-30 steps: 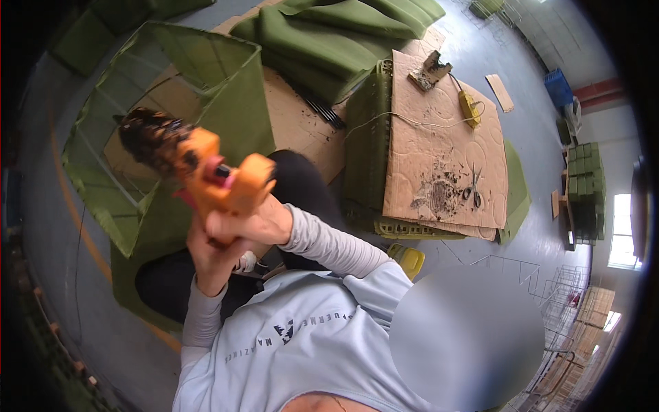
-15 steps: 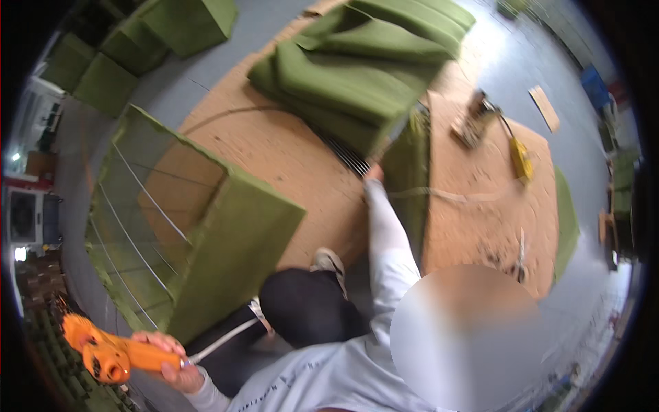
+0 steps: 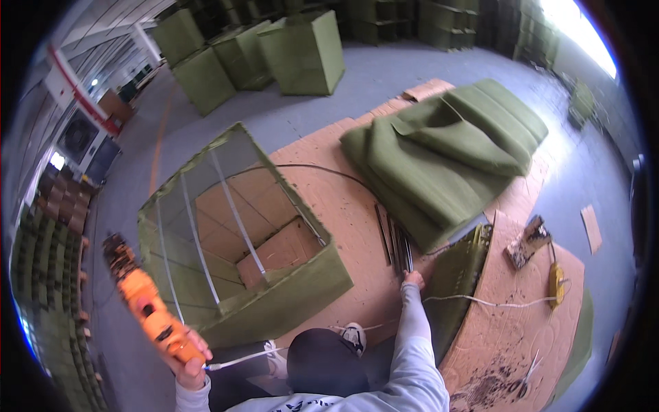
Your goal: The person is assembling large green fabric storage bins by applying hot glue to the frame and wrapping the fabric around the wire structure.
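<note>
My left hand [image 3: 189, 364] is closed round the handle of an orange corded power tool [image 3: 154, 312] with a dark, crusted tip. The tool is held up at the left, its tip pointing up and away. My right hand [image 3: 412, 279] reaches forward and is closed at the near ends of several thin dark metal rods [image 3: 395, 244]; how many it grips I cannot tell. Left of the rods stands an open box of green felt-like fabric [image 3: 295, 302], with pale bars [image 3: 237, 213] across its open side. A thick folded pile of green fabric [image 3: 446, 151] covers the rods' far right side.
Cardboard sheets [image 3: 329, 199] cover the floor. At the right, a cardboard-topped work surface [image 3: 473, 336] carries a stained block [image 3: 528, 244], a yellow power socket [image 3: 557, 285] and scissors [image 3: 528, 378]. A white cord [image 3: 494, 302] crosses there. Green boxes [image 3: 302, 55] stand behind.
My view has tilted up, so more of the room shows. The orange tool has swung so that its tip points further upward. My right hand stays by the rods' ends.
</note>
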Tool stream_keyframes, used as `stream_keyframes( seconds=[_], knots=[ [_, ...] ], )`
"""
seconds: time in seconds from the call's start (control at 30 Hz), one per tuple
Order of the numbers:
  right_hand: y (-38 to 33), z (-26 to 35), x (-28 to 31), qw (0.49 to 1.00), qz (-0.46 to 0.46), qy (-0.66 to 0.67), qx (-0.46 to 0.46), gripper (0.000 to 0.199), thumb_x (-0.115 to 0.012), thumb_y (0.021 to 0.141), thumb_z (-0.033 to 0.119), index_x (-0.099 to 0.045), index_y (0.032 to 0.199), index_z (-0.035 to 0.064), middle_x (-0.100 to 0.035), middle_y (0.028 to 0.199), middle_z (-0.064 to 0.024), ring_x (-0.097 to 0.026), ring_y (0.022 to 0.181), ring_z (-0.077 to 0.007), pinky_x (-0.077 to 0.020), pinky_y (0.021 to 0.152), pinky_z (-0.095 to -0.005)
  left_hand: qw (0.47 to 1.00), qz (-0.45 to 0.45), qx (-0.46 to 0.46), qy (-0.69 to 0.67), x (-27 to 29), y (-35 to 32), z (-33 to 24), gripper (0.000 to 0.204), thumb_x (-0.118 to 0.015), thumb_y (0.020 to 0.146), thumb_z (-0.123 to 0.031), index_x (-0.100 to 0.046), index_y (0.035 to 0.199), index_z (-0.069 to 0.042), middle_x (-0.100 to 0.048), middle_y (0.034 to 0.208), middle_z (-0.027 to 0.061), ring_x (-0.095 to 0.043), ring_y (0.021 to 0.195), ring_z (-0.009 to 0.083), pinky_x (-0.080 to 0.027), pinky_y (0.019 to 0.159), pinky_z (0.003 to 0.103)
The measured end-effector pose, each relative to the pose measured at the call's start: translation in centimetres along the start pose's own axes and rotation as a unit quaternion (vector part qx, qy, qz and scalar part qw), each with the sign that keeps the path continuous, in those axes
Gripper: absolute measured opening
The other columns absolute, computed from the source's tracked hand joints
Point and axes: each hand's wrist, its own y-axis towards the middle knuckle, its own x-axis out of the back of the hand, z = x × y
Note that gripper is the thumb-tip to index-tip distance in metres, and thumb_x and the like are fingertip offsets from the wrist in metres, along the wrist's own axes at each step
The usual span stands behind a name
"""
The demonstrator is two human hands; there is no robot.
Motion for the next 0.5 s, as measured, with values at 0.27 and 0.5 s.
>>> stream_keyframes(
  seconds=[0.27,0.5],
  knots=[
    [-1.4,-0.1,5.4,0.951,-0.013,0.299,-0.08,0.036,-0.057,0.09,0.044,-0.069,0.087,0.0109,-0.062,0.084,-0.0103,-0.058,0.079,-0.0276,-0.0448,0.068,-0.0421,0.991,0.073,0.057,-0.099,-0.1,-0.4,-0.2,0.061,-0.074,0.068,-0.032,-0.047,0.11,0.003,-0.052,0.075,0.008,-0.053,0.057,0.0143,-0.047,0.048,0.026],
    [-9.3,1.8,17.0,0.779,0.135,0.608,0.068,0.03,-0.059,0.091,0.041,-0.061,0.08,0.0137,-0.048,0.056,0.0041,-0.045,0.045,-0.0115,-0.0368,0.041,-0.028,0.973,0.127,0.092,-0.17,1.4,0.3,-0.3,0.031,-0.067,0.077,-0.011,-0.052,0.102,0.0,-0.056,0.076,0.0039,-0.056,0.059,0.0114,-0.048,0.054,0.027]
  ],
)
